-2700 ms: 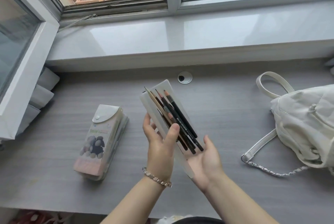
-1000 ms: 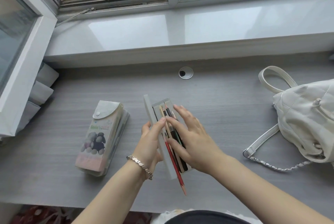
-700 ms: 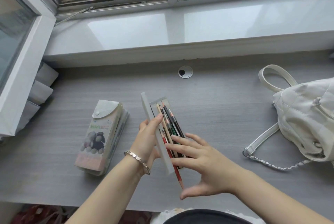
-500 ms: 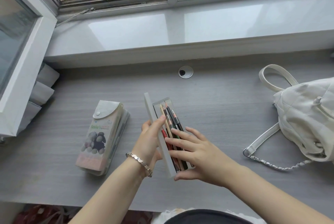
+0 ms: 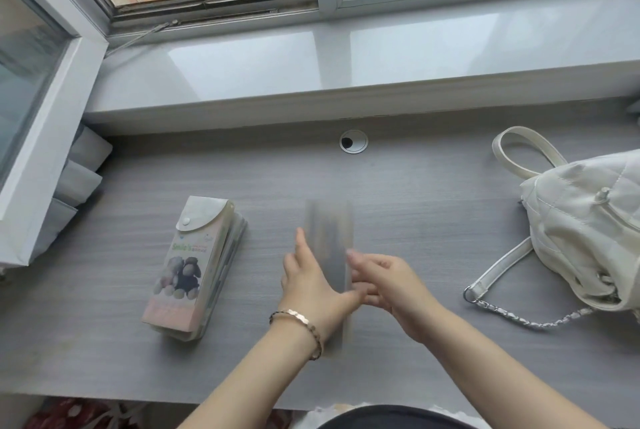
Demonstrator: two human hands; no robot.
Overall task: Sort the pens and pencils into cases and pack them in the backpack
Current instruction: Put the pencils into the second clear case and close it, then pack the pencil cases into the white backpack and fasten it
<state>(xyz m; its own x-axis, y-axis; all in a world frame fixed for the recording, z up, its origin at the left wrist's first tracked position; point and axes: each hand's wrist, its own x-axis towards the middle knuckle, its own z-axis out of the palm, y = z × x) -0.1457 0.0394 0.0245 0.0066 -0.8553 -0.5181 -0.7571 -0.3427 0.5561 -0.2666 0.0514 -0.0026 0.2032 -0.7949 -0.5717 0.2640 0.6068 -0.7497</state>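
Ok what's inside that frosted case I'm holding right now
Through the blurred frosted case, held between the left hand and right hand, only faint dark lengthwise streaks show. Whether they are pens or pencils, and how many, cannot be told; the lower part is covered by the hands.

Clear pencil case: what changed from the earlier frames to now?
The clear pencil case was open with pencils showing and the right hand pressing them in; now its lid looks swung shut, motion-blurred, and the pencils are only dim shapes. Both hands hold it, the left hand on its left edge. The printed case and white backpack stayed put.
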